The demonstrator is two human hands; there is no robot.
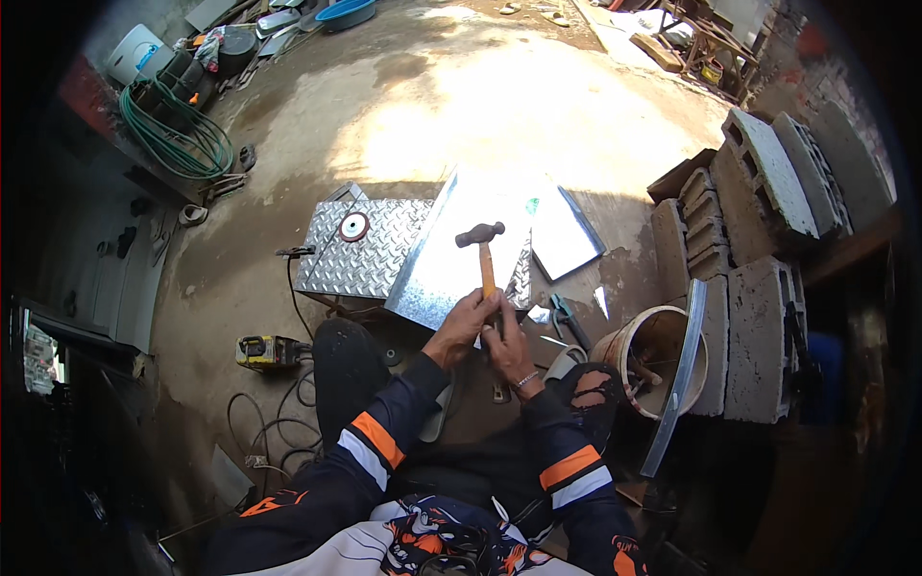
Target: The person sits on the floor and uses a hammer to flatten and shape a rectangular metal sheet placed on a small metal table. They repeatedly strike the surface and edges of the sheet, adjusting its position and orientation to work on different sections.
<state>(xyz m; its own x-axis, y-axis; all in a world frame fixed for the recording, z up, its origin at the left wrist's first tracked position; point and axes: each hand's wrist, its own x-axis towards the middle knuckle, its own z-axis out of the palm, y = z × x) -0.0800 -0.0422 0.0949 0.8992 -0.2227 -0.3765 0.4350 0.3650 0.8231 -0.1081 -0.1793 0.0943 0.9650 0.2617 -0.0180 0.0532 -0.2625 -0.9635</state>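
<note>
A ball-peen hammer [487, 259] with a dark, rusty-looking head and a yellow-brown wooden handle points upward in front of me. My left hand [461, 326] and my right hand [509, 348] come together around its lower handle, fingers closed, the right hand wearing a bracelet. Behind the hammer lies a bright, smooth metal sheet [423, 283], partly over a diamond-plate surface [384, 240]. On that plate rests a round disc [353, 227] with a reddish rim. A pair of snips or pliers [570, 322] with dark handles lies to the right of my hands.
At right stands a bucket [701, 370], a bent metal strip [680, 384] leaning across it, beside stacked concrete blocks [759, 336]. Another sheet-metal piece [569, 235] lies behind the snips. A yellow-black device [267, 351] and loose cables [274, 422] sit left. Farther off are a green hose [178, 139] and blue basin [346, 13].
</note>
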